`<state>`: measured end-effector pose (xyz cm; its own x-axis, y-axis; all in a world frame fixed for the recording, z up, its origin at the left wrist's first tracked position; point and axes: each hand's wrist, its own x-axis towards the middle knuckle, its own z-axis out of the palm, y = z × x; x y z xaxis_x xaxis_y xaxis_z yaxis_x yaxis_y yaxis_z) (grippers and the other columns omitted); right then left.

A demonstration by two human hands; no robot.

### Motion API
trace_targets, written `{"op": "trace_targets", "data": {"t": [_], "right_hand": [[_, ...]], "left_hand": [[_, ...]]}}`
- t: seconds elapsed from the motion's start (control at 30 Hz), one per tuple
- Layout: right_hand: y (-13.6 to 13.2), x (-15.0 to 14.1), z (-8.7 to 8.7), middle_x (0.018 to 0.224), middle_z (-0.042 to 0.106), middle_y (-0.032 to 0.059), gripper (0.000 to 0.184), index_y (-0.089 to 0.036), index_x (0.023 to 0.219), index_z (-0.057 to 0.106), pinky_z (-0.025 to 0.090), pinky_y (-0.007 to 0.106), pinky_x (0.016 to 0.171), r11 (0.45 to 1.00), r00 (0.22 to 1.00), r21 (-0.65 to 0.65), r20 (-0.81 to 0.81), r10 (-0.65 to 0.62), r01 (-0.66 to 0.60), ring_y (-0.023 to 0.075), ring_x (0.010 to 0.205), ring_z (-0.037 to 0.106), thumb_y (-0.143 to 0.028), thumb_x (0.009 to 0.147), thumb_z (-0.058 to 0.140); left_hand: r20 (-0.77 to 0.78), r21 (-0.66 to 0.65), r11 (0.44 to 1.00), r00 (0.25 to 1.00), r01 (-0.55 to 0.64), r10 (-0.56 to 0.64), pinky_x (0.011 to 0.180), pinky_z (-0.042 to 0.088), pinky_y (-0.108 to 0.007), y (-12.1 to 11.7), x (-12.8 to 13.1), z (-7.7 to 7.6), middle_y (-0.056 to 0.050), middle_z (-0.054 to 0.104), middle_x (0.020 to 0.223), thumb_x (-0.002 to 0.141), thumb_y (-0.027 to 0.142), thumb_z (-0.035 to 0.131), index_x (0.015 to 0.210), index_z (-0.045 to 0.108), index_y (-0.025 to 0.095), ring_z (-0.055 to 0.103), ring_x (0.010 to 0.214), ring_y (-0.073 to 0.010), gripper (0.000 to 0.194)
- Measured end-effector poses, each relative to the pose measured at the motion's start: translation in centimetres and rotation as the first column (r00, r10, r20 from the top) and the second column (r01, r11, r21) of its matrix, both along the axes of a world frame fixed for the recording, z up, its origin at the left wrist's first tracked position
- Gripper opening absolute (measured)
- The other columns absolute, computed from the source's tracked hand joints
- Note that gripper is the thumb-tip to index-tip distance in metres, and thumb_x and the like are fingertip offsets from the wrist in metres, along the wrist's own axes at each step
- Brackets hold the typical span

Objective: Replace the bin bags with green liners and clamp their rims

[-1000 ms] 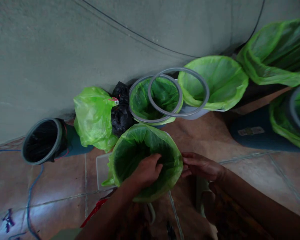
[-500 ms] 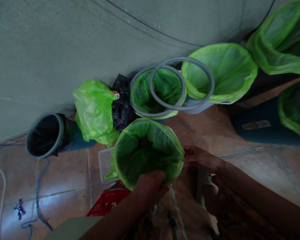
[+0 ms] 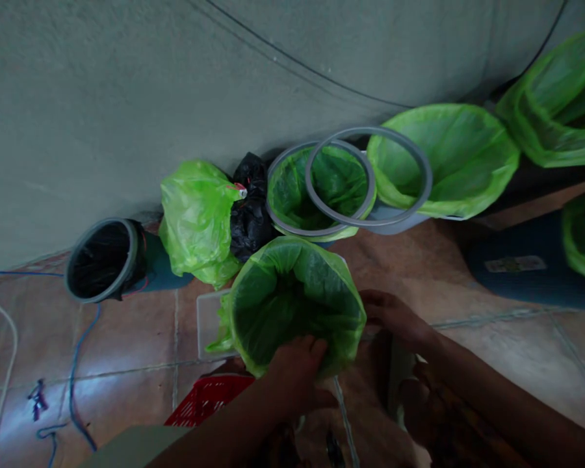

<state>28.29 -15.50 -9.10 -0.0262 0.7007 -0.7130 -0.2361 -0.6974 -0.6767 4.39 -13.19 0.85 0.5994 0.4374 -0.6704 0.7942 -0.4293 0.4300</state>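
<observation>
A bin lined with a translucent green bin liner [image 3: 297, 260] stands in front of me, its mouth facing up. The liner is folded outward over the rim, and the inside is dark. My left hand [image 3: 299, 370] straddles the near edge, fingers inside and thumb outside, closed loosely over the liner. At the right side of the rim is my right hand [image 3: 394, 318], fingers stretched out against the liner's outer side; the fingertips are partly hidden. Just behind, a loose grey ring [image 3: 426, 175] rests across a second green-lined bin [image 3: 287, 188] and a third lined bin [image 3: 468, 149].
Along the wall stand a tied green bag [image 3: 195, 214], a black bag [image 3: 251, 227] and a black-lined bin [image 3: 97, 260]. A blue bin [image 3: 507, 266] is at right. A red basket [image 3: 209, 396], a clear tray [image 3: 205, 325] and a blue hose [image 3: 75, 383] lie on the tiles.
The view has shifted slightly, so the bins appear a little lower and to the right. My left thumb now sits farther from the fingers. The right hand stays beside the rim.
</observation>
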Motion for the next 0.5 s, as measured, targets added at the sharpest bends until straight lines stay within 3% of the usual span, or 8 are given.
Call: {"op": "trace_targets", "data": {"t": [0.07, 0.13, 0.2, 0.3, 0.37, 0.5], "right_hand": [[0.7, 0.7, 0.3, 0.099, 0.073, 0.0071, 0.036, -0.022, 0.105, 0.069, 0.053, 0.035, 0.078, 0.994, 0.994, -0.026, -0.024, -0.105, 0.104, 0.0194, 0.081, 0.066, -0.038, 0.074, 0.077], [1.7, 1.0, 0.9, 0.101, 0.072, 0.0082, 0.036, -0.023, 0.108, 0.067, 0.053, 0.035, 0.079, 0.984, 0.983, -0.021, -0.041, -0.178, 0.177, 0.0196, 0.085, 0.067, -0.043, 0.079, 0.072], [3.0, 0.8, 1.5, 0.102, 0.073, 0.0083, 0.035, -0.023, 0.108, 0.068, 0.053, 0.034, 0.08, 0.981, 0.977, 0.011, -0.088, -0.194, 0.196, 0.0197, 0.089, 0.067, -0.048, 0.084, 0.066], [4.9, -0.2, 2.5, 0.097, 0.074, 0.0075, 0.036, -0.021, 0.1, 0.07, 0.052, 0.034, 0.08, 0.985, 0.972, 0.069, -0.186, -0.144, 0.159, 0.0197, 0.087, 0.067, -0.053, 0.085, 0.062], [5.8, -0.9, 2.9, 0.091, 0.074, 0.0065, 0.035, -0.02, 0.091, 0.07, 0.051, 0.033, 0.079, 0.985, 0.971, 0.103, -0.209, -0.116, 0.14, 0.0195, 0.082, 0.066, -0.053, 0.082, 0.065], [6.4, -1.9, 2.7, 0.072, 0.071, 0.0022, 0.03, -0.02, 0.075, 0.068, 0.05, 0.029, 0.068, 0.975, 0.971, 0.133, -0.185, -0.151, 0.177, 0.0161, 0.067, 0.062, -0.049, 0.071, 0.077]], "left_hand": [[0.081, -0.047, 0.988, 0.986, -0.144, 0.147, 0.091, 0.051, -0.037, 1.7, -0.1, 0.6, -0.008, 0.065, 0.119, 0.07, 0.056, 0.074, 0.135, 0.051, 0.023, 0.063, 0.104, -0.0259, 0.076], [0.121, -0.057, 0.94, 0.932, -0.337, 0.342, 0.086, 0.052, -0.032, 3.7, 0.4, 0.6, -0.003, 0.068, 0.112, 0.086, 0.05, 0.058, 0.135, 0.051, 0.024, 0.066, 0.089, -0.0178, 0.056], [0.167, 0.014, 0.888, 0.876, -0.46, 0.452, 0.089, 0.05, -0.031, 5.7, 1.4, -0.1, -0.005, 0.067, 0.116, 0.092, 0.039, 0.048, 0.138, 0.047, 0.021, 0.066, 0.086, -0.015, 0.049], [0.151, 0.135, 0.882, 0.889, -0.451, 0.432, 0.099, 0.046, -0.034, 7.4, 3.7, -2.0, -0.016, 0.06, 0.131, 0.088, 0.032, 0.055, 0.145, 0.034, 0.01, 0.064, 0.108, -0.022, 0.065], [0.093, 0.169, 0.898, 0.913, -0.407, 0.396, 0.099, 0.047, -0.036, 7.7, 5.2, -3.3, -0.019, 0.063, 0.127, 0.087, 0.033, 0.056, 0.144, 0.034, 0.006, 0.063, 0.113, -0.0266, 0.068], [0.033, 0.19, 0.919, 0.938, -0.345, 0.345, 0.091, 0.051, -0.035, 7.5, 7.3, -4.9, -0.013, 0.072, 0.109, 0.094, 0.034, 0.046, 0.122, 0.058, 0.015, 0.069, 0.103, -0.026, 0.037]]}}
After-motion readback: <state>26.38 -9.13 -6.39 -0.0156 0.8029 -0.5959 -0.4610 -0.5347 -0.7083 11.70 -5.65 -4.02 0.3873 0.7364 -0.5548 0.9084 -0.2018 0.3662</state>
